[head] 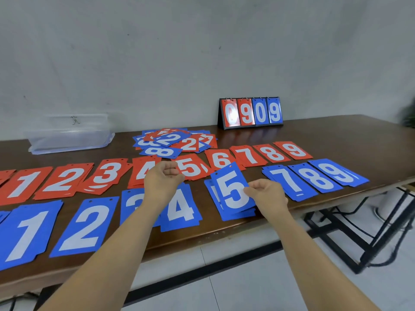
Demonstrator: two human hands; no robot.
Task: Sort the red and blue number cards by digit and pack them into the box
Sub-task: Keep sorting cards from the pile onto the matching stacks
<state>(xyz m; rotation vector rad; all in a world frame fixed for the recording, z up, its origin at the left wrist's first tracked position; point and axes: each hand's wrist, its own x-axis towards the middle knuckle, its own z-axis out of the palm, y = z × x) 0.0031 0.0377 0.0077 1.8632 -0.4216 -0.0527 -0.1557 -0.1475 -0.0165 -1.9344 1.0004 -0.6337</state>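
Observation:
Red number cards lie in a row of piles from 1 [24, 184] to 9 [294, 150] on the brown table [350, 140]. Below them runs a row of blue piles, 1 [27, 232] through 9 [336, 172]. My right hand [267, 195] pinches a blue 5 card [233, 189] by its right edge, holding it tilted just over the blue 5 pile [235, 215]. My left hand [164, 178] hovers over the red 4 and 5 piles with fingers curled and nothing in it. An unsorted heap of mixed cards [175, 141] sits behind the rows. The clear plastic box [69, 133] stands at the back left.
A small flip scoreboard [250, 113] reading 0909 stands at the back of the table near the wall. The table's front edge runs diagonally below my arms. Black table legs and cables [363, 232] show on the floor at the right.

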